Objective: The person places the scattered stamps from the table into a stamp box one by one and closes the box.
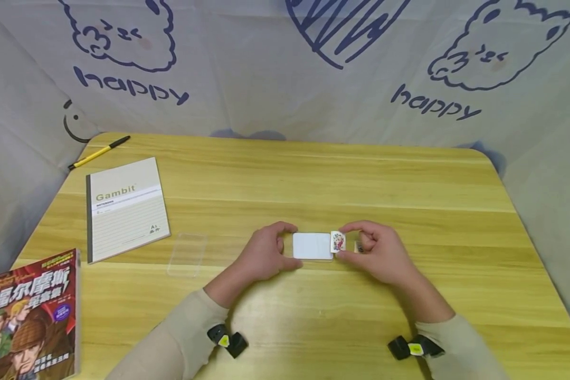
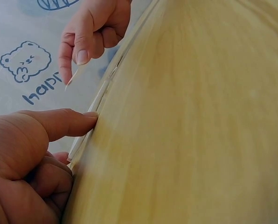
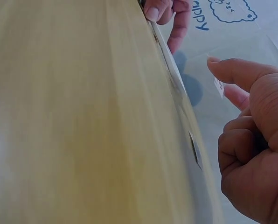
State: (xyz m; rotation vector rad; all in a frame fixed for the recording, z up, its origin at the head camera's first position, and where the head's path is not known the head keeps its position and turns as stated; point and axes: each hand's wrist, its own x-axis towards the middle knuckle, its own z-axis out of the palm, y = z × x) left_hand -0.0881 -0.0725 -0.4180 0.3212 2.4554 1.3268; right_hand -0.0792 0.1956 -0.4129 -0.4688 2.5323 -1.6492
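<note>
On the table lies a flat white rectangular card [image 1: 312, 246] with a clear margin along its left and lower sides. My left hand [image 1: 266, 250] holds its left end between thumb and forefinger, the other fingers curled. In the left wrist view the card [image 2: 85, 135] appears edge-on as a thin strip by the left thumb. My right hand [image 1: 377, 250] pinches a small white square with a colourful printed picture [image 1: 338, 242], just over the card's right end. Behind the right fingers lies another small dark-printed piece [image 1: 359, 247], partly hidden.
Left of the hands lies a clear rounded sheet [image 1: 187, 255]. Farther left are a Gambit notebook [image 1: 128, 211], a yellow and black pen [image 1: 98, 152] and a thick illustrated book [image 1: 30, 316]. A white curtain [image 1: 247, 79] with printed drawings hangs behind the table.
</note>
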